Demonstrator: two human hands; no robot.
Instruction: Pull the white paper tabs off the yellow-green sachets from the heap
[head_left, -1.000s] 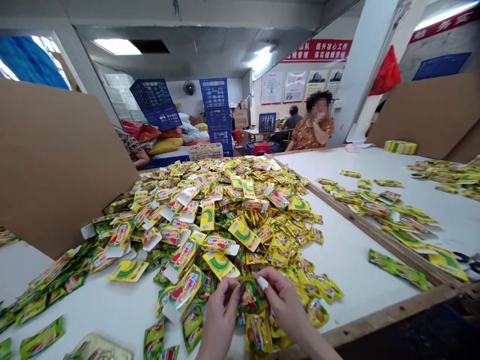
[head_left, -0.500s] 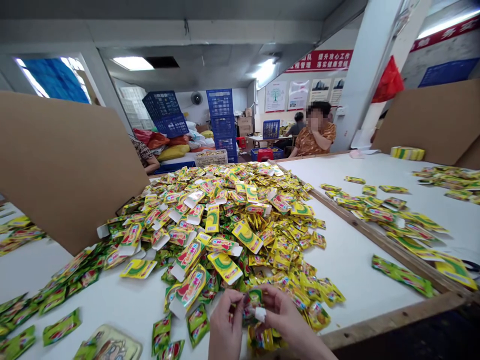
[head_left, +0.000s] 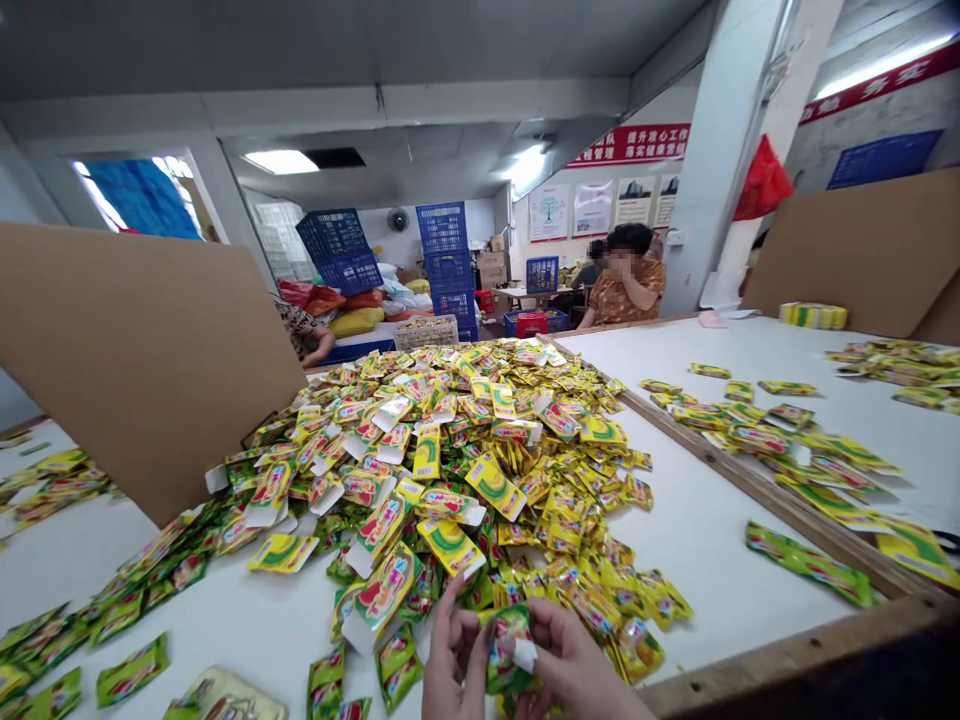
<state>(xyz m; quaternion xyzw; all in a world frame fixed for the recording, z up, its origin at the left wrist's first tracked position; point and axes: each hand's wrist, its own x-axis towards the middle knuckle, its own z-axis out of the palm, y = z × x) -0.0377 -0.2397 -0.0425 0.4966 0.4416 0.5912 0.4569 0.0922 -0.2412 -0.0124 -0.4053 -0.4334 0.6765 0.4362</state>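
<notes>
Both hands work on a small green candy packet (head_left: 508, 635) near the table's front edge. My left hand (head_left: 456, 655) pinches its left side with the thumb, the index finger raised above. On the packet's right side is my right hand (head_left: 574, 655), fingers closed on it, with a white wrap on one digit. Just beyond lies a big heap of small yellow packets (head_left: 566, 520) and flat yellow-green boxes (head_left: 386, 590), some with open white flaps. Loose green packets (head_left: 397, 660) lie left of my hands.
Cardboard panels (head_left: 150, 350) stand at left and right. A wooden strip (head_left: 720, 460) divides the white table. More flat boxes (head_left: 772, 435) lie beyond it. A patterned tin-like item (head_left: 232, 695) sits at front left. A person (head_left: 630, 280) sits across the table; blue crates (head_left: 446, 255) stack behind.
The green packet has turned more face-on toward me between my hands. My left index finger has lifted away. The view has tilted slightly upward.
</notes>
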